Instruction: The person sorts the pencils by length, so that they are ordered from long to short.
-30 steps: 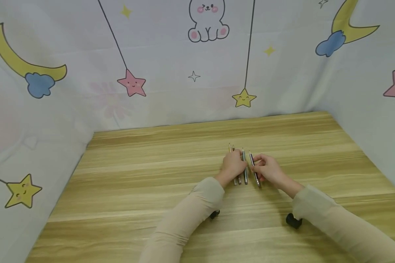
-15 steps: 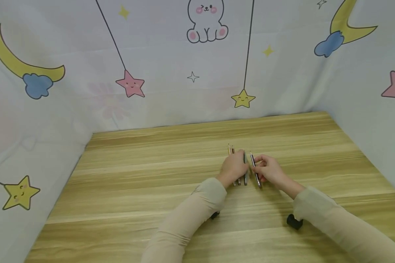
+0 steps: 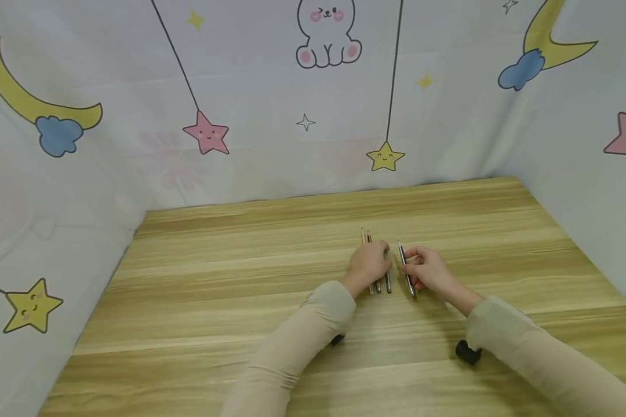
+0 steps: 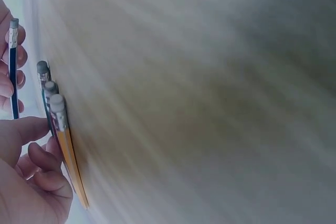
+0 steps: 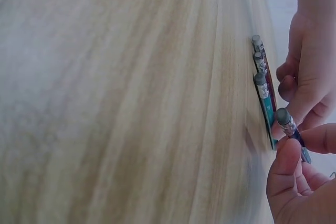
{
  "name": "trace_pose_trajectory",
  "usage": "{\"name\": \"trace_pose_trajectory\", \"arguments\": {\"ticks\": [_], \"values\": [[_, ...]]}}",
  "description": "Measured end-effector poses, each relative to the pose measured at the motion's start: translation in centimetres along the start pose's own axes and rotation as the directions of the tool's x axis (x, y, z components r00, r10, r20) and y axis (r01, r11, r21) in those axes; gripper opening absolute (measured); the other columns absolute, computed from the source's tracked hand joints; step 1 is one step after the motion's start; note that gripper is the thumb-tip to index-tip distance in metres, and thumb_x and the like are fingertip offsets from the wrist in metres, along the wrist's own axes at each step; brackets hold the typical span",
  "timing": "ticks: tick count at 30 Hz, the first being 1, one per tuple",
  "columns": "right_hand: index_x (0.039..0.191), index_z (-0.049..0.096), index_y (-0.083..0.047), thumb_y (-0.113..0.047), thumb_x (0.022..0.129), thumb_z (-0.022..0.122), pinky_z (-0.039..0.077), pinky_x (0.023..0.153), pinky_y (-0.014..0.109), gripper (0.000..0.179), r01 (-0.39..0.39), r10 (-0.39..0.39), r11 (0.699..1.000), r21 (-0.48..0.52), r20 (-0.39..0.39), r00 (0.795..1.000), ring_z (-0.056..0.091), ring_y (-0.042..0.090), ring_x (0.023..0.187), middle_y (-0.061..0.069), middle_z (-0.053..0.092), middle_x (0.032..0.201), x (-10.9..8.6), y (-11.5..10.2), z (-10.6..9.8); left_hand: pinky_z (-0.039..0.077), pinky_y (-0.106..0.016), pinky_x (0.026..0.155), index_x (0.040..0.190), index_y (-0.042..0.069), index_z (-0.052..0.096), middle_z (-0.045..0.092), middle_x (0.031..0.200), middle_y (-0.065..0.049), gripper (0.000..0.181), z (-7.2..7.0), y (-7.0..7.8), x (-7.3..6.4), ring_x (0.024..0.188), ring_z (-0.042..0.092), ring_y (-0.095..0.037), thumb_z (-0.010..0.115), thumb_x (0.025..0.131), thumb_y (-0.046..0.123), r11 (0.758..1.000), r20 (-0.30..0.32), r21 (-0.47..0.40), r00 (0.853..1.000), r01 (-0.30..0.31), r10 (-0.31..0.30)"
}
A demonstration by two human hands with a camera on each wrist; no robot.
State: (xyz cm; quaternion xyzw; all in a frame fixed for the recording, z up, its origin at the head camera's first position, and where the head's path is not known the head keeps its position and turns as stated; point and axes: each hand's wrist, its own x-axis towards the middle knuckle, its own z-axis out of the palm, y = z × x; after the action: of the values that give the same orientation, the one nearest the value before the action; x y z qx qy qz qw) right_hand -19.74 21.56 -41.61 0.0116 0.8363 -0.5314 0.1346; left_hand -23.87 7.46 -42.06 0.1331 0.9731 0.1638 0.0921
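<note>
Near the middle of the wooden table, my left hand [image 3: 369, 260] bends over three pencils lying side by side with their eraser ends toward me. Its thumb and fingers pinch the green pencil [image 5: 266, 106], the rightmost of the row. Left of that lie a dark red pencil [image 5: 269, 82] and a yellow pencil [image 4: 72, 166], both partly covered by the hand in the head view. My right hand [image 3: 430, 269] pinches a dark blue pencil [image 3: 404, 260] between thumb and fingers, slightly tilted, a small gap to the right of the row. All tips point to the far side.
The wood-grain table [image 3: 229, 266] reaches back to a white cloth backdrop [image 3: 261, 104] printed with stars and moons. More cloth hangs along the left and right sides. A black piece [image 3: 468, 352] sits under the right cuff.
The right hand has shifted slightly right with the dark blue pencil, widening the gap. The left hand has closed in over the green pencil, and its tip is now hidden.
</note>
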Motion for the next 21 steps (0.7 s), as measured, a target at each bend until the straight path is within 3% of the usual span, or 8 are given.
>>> {"name": "trace_pose_trajectory", "arguments": {"ticks": [6,13,21], "values": [[0.113,0.043,0.006,-0.006,0.083,0.054,0.044,0.044,0.023,0.034,-0.016,0.016,1.0,-0.013,-0.001,1.0,0.046,0.007,0.05,-0.001,0.049,0.065,0.0,-0.3,0.0,0.048,-0.024,0.064,0.112,0.019,0.06,0.064,0.107,0.003,0.032,-0.4,-0.4,-0.3,0.087,0.06,-0.012,0.06,0.081,0.028,1.0,0.008,-0.009,1.0,0.001,-0.001],[0.113,0.044,0.006,-0.007,0.083,0.055,0.044,0.044,0.023,0.035,-0.018,0.018,1.0,-0.019,-0.005,1.0,0.046,0.007,0.05,-0.001,0.049,0.064,0.5,-0.1,0.2,0.046,-0.021,0.06,0.108,0.017,0.062,0.066,0.098,0.004,0.031,-0.6,-0.7,-0.4,0.077,0.058,-0.009,0.063,0.079,0.025,1.0,-0.019,-0.014,1.0,-0.019,0.019],[0.116,0.045,0.007,-0.006,0.083,0.054,0.045,0.045,0.022,0.036,-0.017,0.017,0.999,-0.027,0.015,1.0,0.046,0.007,0.051,0.0,0.049,0.064,1.2,-0.4,0.5,0.048,-0.022,0.065,0.106,0.016,0.063,0.066,0.097,0.004,0.027,-0.5,-0.8,-0.3,0.08,0.06,-0.01,0.062,0.079,0.023,0.999,-0.035,-0.018,0.999,-0.034,0.033]]}}
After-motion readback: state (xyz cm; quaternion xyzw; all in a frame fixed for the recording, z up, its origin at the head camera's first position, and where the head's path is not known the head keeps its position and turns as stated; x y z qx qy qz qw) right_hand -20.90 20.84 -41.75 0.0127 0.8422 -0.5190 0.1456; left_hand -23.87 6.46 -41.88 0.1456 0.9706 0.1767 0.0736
